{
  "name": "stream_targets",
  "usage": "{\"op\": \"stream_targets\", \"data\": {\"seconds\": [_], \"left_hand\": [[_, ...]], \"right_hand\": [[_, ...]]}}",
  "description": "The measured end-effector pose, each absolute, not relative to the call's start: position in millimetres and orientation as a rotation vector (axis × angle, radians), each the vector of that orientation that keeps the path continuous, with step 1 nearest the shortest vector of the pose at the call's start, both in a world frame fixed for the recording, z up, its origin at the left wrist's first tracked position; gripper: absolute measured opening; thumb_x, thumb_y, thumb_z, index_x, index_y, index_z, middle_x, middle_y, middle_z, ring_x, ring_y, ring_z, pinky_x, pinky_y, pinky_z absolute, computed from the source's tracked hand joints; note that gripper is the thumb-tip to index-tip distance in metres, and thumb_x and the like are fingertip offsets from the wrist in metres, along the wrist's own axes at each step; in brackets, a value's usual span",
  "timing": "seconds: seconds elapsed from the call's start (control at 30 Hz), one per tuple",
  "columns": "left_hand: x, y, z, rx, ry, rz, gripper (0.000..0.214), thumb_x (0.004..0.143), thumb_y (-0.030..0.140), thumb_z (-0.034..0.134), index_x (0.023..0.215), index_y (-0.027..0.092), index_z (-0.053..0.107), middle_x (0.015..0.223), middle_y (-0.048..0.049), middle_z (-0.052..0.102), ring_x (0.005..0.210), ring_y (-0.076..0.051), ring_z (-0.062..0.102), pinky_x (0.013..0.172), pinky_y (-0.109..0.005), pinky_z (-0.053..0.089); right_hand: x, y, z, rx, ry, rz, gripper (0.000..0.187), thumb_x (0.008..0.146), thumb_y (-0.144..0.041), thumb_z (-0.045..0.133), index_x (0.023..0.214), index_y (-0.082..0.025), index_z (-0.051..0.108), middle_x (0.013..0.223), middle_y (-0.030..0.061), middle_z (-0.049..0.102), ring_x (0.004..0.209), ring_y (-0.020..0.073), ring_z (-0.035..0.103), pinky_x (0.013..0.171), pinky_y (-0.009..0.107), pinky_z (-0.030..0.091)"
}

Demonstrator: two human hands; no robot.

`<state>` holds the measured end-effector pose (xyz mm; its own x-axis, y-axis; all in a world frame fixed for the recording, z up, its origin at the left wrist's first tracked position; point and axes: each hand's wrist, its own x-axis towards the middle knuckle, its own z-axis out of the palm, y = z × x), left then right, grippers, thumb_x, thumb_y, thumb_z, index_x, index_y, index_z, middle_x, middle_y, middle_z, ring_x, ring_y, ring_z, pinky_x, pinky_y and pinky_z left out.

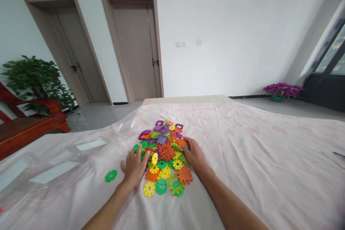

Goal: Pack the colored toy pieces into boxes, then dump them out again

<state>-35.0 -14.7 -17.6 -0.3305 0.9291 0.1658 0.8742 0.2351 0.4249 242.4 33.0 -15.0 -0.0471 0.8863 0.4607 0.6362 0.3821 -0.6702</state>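
Note:
A heap of plastic building pieces (pixel 166 151) lies on the bedspread between my hands. It mixes notched discs and toothed squares in green, yellow, orange and purple. My left hand (pixel 134 165) rests against the heap's left side, fingers spread. On the opposite side, my right hand (pixel 195 152) curves around the edge, thumb apart from the fingers and touching an orange square piece (pixel 182 144); its fingertips are partly hidden. Nearest me are a yellow disc (pixel 149 189), a green disc (pixel 161 187) and an orange toothed square (pixel 184 175). A single green disc (pixel 110 175) lies apart, left of my left hand.
Clear plastic packages (pixel 54 172) with white labels lie on the left of the pale flowered cloth (pixel 242 158). A thin dark stick-like item (pixel 339 154) is at the far right. A wooden armchair (pixel 35 118) stands at left; doors and a white wall are beyond.

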Motion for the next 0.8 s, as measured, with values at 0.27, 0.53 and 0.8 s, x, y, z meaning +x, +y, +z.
{"op": "stream_targets", "data": {"seconds": [0.27, 0.53, 0.8], "left_hand": [[0.8, 8.3, -16.4, 1.883, 2.111, 1.119, 0.049, 0.095, 0.048, 0.038, 0.135, 0.023, 0.053, 0.147, -0.0129, 0.046, 0.139, -0.029, 0.040, 0.114, -0.050, 0.031], [-32.8, 21.4, -30.4, 1.858, 1.825, 1.301, 0.044, 0.093, 0.043, 0.044, 0.125, 0.020, 0.062, 0.136, -0.0110, 0.055, 0.132, -0.025, 0.048, 0.116, -0.044, 0.034], [-37.1, 31.4, -28.5, 1.846, 1.829, 1.336, 0.036, 0.088, 0.036, 0.048, 0.116, 0.020, 0.066, 0.125, -0.0080, 0.062, 0.127, -0.024, 0.052, 0.114, -0.041, 0.037]], "right_hand": [[242.1, 26.6, -3.4, -1.276, -1.843, 0.161, 0.046, 0.078, -0.013, 0.057, 0.122, -0.024, 0.063, 0.117, 0.0056, 0.068, 0.112, 0.0239, 0.056, 0.101, 0.040, 0.042], [265.0, 56.1, -3.4, -1.224, -1.413, 0.424, 0.031, 0.083, -0.037, 0.059, 0.105, -0.019, 0.072, 0.091, 0.0061, 0.073, 0.078, 0.0205, 0.062, 0.076, 0.035, 0.050], [346.5, 83.9, -22.5, -1.453, -0.979, 0.320, 0.044, 0.079, -0.040, 0.056, 0.112, -0.014, 0.068, 0.095, 0.0102, 0.071, 0.075, 0.0221, 0.065, 0.070, 0.034, 0.051]]}}
